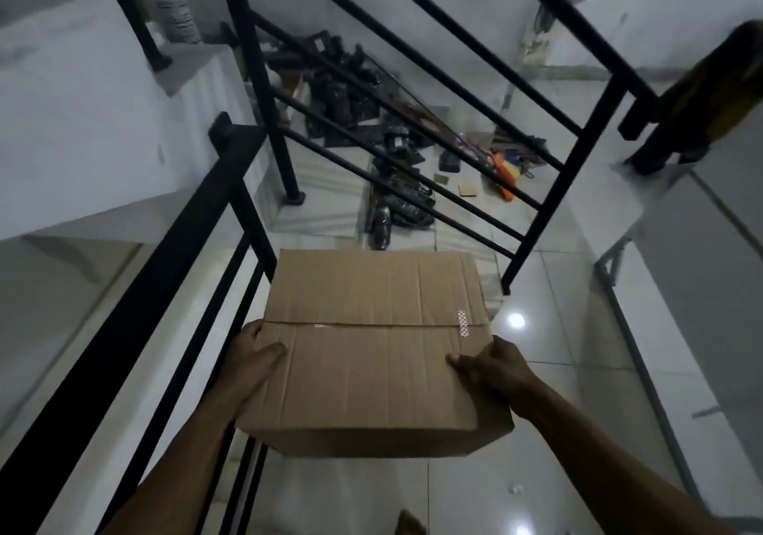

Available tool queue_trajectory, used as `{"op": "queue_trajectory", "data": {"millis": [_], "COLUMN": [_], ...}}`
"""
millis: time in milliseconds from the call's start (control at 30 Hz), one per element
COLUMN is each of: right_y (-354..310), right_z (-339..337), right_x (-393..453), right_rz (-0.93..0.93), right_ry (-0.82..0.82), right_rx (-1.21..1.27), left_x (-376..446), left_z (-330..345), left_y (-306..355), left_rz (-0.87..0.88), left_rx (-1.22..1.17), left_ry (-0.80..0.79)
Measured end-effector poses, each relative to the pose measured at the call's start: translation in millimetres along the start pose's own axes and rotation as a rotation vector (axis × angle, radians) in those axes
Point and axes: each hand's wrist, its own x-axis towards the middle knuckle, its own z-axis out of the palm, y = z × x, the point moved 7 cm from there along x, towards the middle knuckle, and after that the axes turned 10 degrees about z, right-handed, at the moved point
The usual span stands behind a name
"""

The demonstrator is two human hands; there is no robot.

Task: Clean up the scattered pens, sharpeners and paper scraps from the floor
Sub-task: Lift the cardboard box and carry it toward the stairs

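Note:
I carry a closed brown cardboard box [371,353] in front of me, above a white tiled floor. My left hand [252,359] grips its left side, thumb on top. My right hand [493,369] grips its right side, thumb on the top flap. A short strip of patterned tape [462,323] crosses the flap seam. Far below, past the railing, small colourful items [510,171] and flat brown scraps [466,192] lie scattered on the lower floor; I cannot tell pens or sharpeners apart at this distance.
A black metal stair railing [173,245] runs along my left and crosses ahead. Several black bundles [384,188] lie in a row on the lower floor. A white wall ledge [82,122] stands at left, a white ledge [702,287] at right.

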Motion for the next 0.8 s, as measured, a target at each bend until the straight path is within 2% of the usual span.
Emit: {"op": "queue_trajectory", "data": {"millis": [367, 800], "right_y": [-40, -44], "right_z": [22, 82], "right_x": [116, 261], "right_rz": [0.124, 0.249], "right_ry": [0.055, 0.051], "right_rx": [0.030, 0.055], "left_x": [115, 262], "left_z": [9, 31], "left_y": [-43, -128], "left_rz": [-0.165, -0.310], "left_rx": [-0.064, 0.040], "left_ry": [-0.017, -0.141]}}
